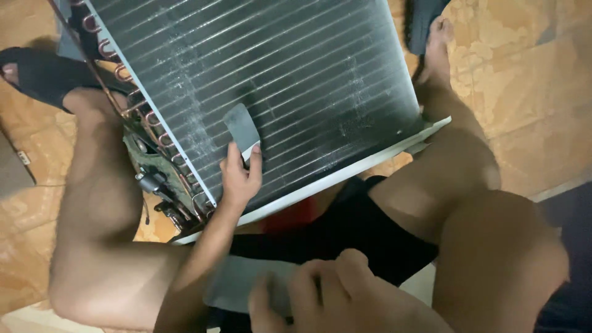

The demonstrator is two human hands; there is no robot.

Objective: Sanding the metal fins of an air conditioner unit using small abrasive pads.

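Nearest to where the person sits, the right hand [336, 290] is curled over the edge of a flat grey sheet of plastic or card [243, 283] lying across the lap, fingers closed loosely on it; how firm the hold is I cannot tell, as the picture is blurred there. Black shorts [364, 231] show just beyond it, with a bare knee to either side.

A little further out, the left hand [239, 176] is closed around the lower end of a small grey flat scraper-like strip [242, 126], thumb on one side and fingers on the other. The strip stands up from the hand and lies against the face of the large dark finned metal coil of an air-conditioning unit [296, 68], which leans between the legs and rests on a white frame edge [370, 161]. Pale dusty streaks mark the fins near the strip and over to the right.

To my eye, this step goes best if the strip is kept flat to the fins and drawn along their lines rather than across them, since such thin fins probably bend easily under a tilted edge or heavy pressure.

At the coil's left side, a row of copper tube bends [129, 92] runs down to some dark fittings [157, 185]. Furthest off, dark sandals [34, 74] rest on the mottled orange tiled floor [518, 80].
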